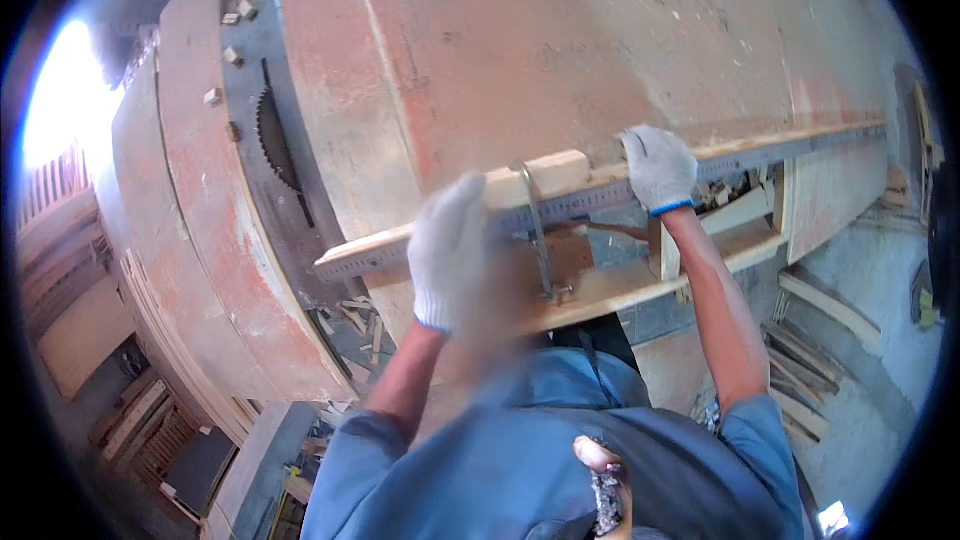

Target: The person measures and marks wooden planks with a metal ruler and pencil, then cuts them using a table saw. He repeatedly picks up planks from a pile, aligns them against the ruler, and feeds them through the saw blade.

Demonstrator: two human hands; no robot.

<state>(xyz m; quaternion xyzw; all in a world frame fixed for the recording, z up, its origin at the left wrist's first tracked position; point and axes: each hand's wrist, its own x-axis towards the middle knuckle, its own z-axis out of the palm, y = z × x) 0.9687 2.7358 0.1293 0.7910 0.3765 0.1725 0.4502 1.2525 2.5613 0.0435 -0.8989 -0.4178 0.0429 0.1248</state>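
A long wooden strip (745, 145) with a metal ruler (580, 204) along its near side lies across the front of the wooden saw table (520, 50). My right hand (661, 170), in a white knitted glove with a blue cuff, curls its fingers over the strip. My left hand (445, 255), gloved alike, lies over the strip nearer its left end; its fingers are smeared by motion. Between my hands, a metal clamp (537, 225) hooks over the strip and a short wooden block (558, 175), its screw end hanging below.
Left of my left hand, a toothed circular saw blade (277, 140) rises through a dark metal plate (262, 50), with small wood blocks (233, 57) along it. Under the table edge an open wooden compartment (735, 225) holds offcuts. Timber pieces (800, 380) lie on the floor at right.
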